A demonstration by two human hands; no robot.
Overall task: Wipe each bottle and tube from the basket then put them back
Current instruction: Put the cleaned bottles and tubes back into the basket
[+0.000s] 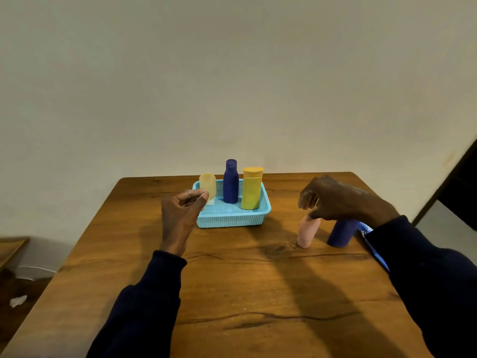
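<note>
The blue basket sits on the wooden bench with three bottles standing in it. The left hand hovers beside it, fingers curled around nothing. The right hand pinches the top of the pink tube, hiding its tip and most of a dark blue bottle.

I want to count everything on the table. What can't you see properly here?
Head view:
- Blue packet: mostly behind the right sleeve; its print is unreadable.
- Dark blue container: its top is under the right hand.
- Pink tube: the fingers cover its top.
- Pale yellow tube: the left hand hides its base.
</note>
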